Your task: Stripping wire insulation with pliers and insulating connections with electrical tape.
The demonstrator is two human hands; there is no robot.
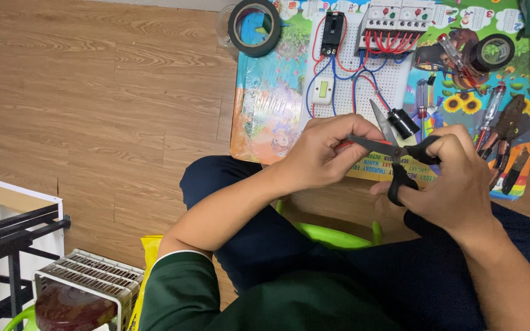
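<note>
My right hand (455,178) grips the black handles of a pair of scissors (394,147), whose blades are parted. My left hand (323,150) pinches a thin red wire (343,145) and holds its end between the blades. Both hands hover above my lap, just in front of a white perforated board (387,83). That board carries a black breaker (331,34), a white breaker unit (394,18), a small white switch (322,90), a black lamp socket (403,122) and red and blue wiring.
The board lies on a colourful printed mat (265,104) on a wooden floor (93,104). Two black tape rolls (254,27) (492,53), screwdrivers (492,107) and pliers (510,125) lie around. A green stool (332,236) is under my legs; a small heater (87,285) and black rack (7,239) stand at lower left.
</note>
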